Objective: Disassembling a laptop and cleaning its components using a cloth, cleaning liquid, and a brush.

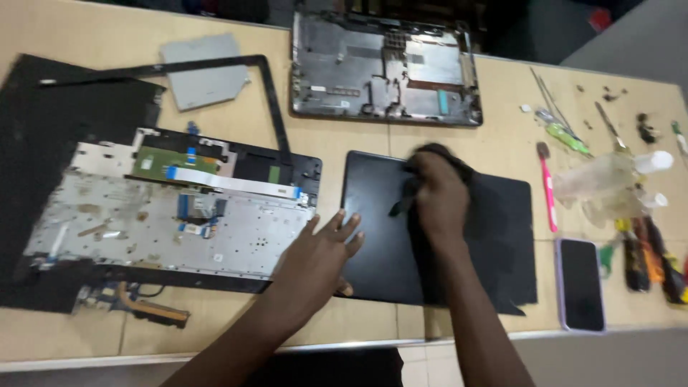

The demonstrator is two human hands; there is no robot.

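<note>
Head cam looking down on wooden worktop (358,322). Left hand (319,261) flat, fingers spread wide, pressing left edge of dark laptop lid (376,236) near front edge of worktop. Right hand (438,197) closed around black cloth (438,154), on top of lid, bit blurry. Upturned keyboard deck (165,222) with ribbon cables just left of lid. Empty laptop base shell (383,68) at back edge. Black screen bezel (269,93) and grey panel (201,68) back left. Phone (580,283), pink tool (548,186), screwdrivers (648,261) near right edge.
</note>
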